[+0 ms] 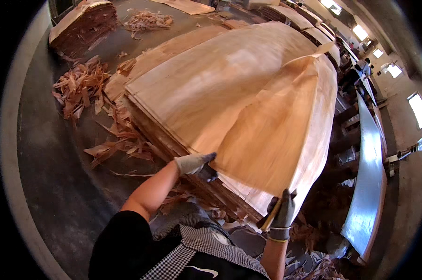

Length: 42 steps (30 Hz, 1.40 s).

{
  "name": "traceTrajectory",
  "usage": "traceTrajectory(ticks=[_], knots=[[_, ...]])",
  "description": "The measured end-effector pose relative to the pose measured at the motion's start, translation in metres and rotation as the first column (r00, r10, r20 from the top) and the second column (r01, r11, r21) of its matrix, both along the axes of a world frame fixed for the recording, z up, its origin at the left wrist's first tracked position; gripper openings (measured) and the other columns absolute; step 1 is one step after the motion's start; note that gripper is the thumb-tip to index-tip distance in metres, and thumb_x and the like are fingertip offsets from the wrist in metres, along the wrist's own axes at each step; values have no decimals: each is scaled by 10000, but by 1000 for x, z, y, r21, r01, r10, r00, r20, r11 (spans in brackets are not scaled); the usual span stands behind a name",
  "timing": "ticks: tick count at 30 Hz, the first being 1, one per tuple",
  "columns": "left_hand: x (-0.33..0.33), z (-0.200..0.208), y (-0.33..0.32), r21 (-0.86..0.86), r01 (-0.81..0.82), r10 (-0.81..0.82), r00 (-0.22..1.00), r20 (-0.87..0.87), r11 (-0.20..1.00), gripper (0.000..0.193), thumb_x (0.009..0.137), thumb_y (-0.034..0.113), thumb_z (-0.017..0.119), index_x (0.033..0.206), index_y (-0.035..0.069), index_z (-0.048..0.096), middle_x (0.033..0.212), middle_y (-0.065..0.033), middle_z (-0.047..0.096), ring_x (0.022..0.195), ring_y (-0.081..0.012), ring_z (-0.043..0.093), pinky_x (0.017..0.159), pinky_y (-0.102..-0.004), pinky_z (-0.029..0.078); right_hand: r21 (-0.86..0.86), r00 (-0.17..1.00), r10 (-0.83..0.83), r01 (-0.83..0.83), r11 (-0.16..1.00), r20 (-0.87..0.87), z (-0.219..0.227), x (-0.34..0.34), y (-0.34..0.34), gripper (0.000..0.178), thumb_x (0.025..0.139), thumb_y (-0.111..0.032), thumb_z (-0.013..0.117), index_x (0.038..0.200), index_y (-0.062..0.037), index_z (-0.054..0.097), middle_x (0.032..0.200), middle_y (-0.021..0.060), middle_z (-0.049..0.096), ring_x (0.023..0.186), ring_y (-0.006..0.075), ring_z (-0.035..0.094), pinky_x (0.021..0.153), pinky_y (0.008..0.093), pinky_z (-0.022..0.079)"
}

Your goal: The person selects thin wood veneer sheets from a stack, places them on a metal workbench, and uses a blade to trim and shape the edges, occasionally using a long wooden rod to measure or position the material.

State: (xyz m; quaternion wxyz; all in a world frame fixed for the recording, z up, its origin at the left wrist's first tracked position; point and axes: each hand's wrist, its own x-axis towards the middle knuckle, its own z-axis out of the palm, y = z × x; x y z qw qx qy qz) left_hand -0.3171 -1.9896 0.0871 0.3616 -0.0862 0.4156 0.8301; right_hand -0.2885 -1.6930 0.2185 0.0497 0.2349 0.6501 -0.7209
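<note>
A thin sheet of wood veneer [267, 135] lies slanted over a broad stack of veneer [192, 79], its far end raised into a fold and blurred by motion. My left hand [197, 165], in a pale glove with dark fingers, is closed at the sheet's near left corner. At the near right corner, my right hand [282, 212], in a dark glove, is closed on the sheet's edge. A narrow yellowish strip [270, 215] also sits in that hand; I cannot tell what it is.
Torn veneer scraps [82, 86] heap on the floor along the stack's left side. Another veneer stack [82, 28] stands at the far left. To the right runs a long shiny metal-topped surface [362, 172]. A person [360, 70] works at the far right.
</note>
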Motion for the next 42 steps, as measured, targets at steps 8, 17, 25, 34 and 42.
traceTrajectory(ticks=[8, 17, 25, 34, 42], knots=[[2, -53, -76, 499, -502, 460, 861, 216, 706, 864, 728, 741, 286, 1327, 118, 278, 1357, -112, 316, 1244, -276, 291, 1005, -480, 233, -153, 978, -53, 85, 985, 202, -54, 16, 56, 263, 832, -358, 549, 785, -104, 497, 544, 37, 496, 409, 146, 467, 373, 257, 399], [6, -54, -74, -97, -828, 830, 557, -33, 553, 329, 813, 343, 570, 1063, 141, 500, 974, -1, 569, 886, -164, 559, 797, -377, 462, -61, 940, -167, 193, 979, 298, -89, 40, 96, 182, 837, -310, 548, 798, -160, 452, 515, 7, 468, 386, 145, 437, 343, 270, 354], [77, -54, -41, 306, -817, 811, 555, 184, 490, 678, 744, 415, 601, 1252, 60, 325, 1234, -127, 413, 1112, -292, 430, 943, -501, 350, -124, 942, -292, 313, 942, 164, -88, 101, 185, 220, 768, -229, 641, 786, -116, 453, 525, 23, 446, 370, 140, 411, 342, 275, 364], [141, -9, 76, -4, -874, 860, 478, -180, 486, 410, 784, 243, 571, 1132, 51, 469, 1099, -106, 532, 980, -263, 539, 826, -427, 462, -247, 902, -389, 426, 870, 186, -70, 200, 316, 154, 748, -147, 640, 809, -62, 525, 645, 38, 547, 454, 177, 518, 388, 290, 433], [144, 4, 218, -120, -805, 787, 593, -173, 581, 363, 728, 280, 631, 1042, 130, 527, 979, -34, 560, 895, -196, 544, 714, -397, 480, -109, 822, -507, 546, 830, 258, -82, 283, 433, 167, 756, -184, 647, 772, -89, 510, 531, 20, 477, 406, 131, 461, 352, 227, 372]])
